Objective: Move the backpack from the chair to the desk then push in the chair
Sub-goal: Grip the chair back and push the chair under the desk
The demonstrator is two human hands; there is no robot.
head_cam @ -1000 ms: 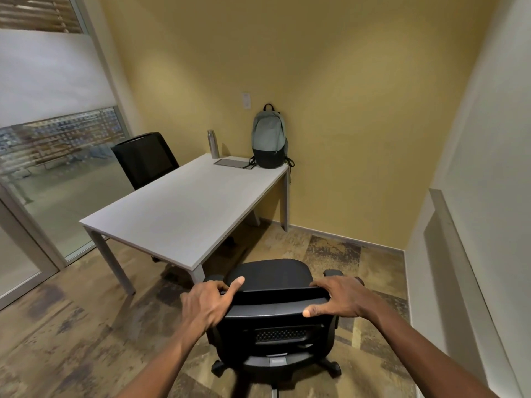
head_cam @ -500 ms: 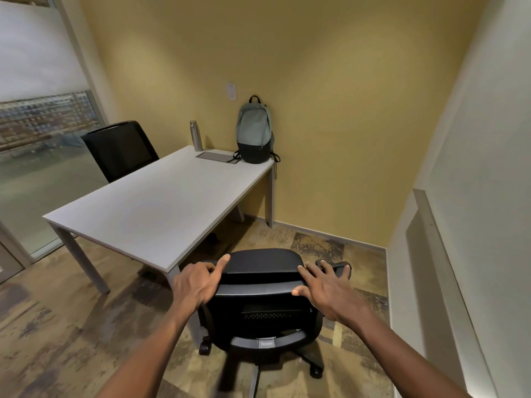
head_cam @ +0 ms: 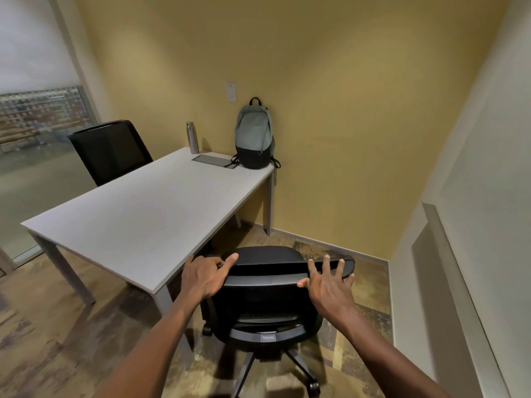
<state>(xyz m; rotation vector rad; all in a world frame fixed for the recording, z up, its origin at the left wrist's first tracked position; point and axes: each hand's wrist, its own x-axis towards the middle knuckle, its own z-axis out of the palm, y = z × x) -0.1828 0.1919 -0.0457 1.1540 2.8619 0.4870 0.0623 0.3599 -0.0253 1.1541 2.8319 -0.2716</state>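
A grey and black backpack (head_cam: 254,139) stands upright on the far right corner of the white desk (head_cam: 149,214), leaning on the yellow wall. A black swivel chair (head_cam: 267,297) sits at the desk's near right side, its seat facing the desk. My left hand (head_cam: 205,275) curls over the left end of the chair's backrest top. My right hand (head_cam: 327,284) rests flat on the right end of the backrest, fingers spread apart, thumb under the edge.
A steel bottle (head_cam: 192,137) and a flat grey tablet (head_cam: 214,161) lie near the backpack. A second black chair (head_cam: 112,150) stands behind the desk on the left. A white wall and ledge (head_cam: 448,254) close in on the right; glass partition at left.
The chair has rolled forward toward the desk, its left side now by the desk's corner leg. My right hand's fingers have spread from a grip to a flat push.
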